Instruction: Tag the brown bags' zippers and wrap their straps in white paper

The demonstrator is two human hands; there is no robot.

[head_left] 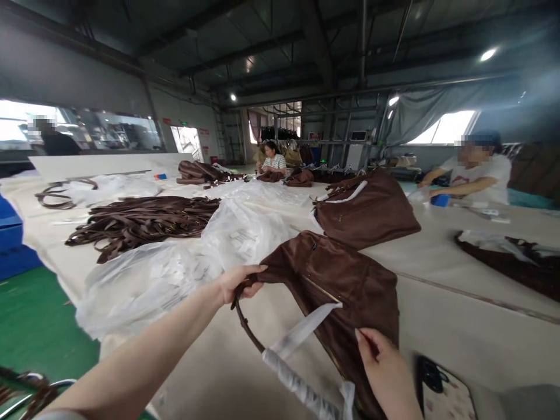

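Observation:
A brown leather handbag (350,274) lies in front of me on the table, with a brass-coloured zip across it. My left hand (242,284) is closed around the narrow end of the bag, where the handle joins. From there the thin brown handle (248,326) curves down toward me, and clear plastic film (297,382) is wrapped around its lower part. A loose white strip (308,329) trails from the bag to the handle. Curled fingers of my right hand (385,364) grip the bag's near side; its fingertips are partly hidden.
Crumpled clear plastic bags (175,280) and a heap of brown straps (144,221) lie to the left. Another brown bag (367,210) rests just beyond mine. A phone (444,391) lies at the near right. Co-workers sit at the far side (273,160) and right (476,172).

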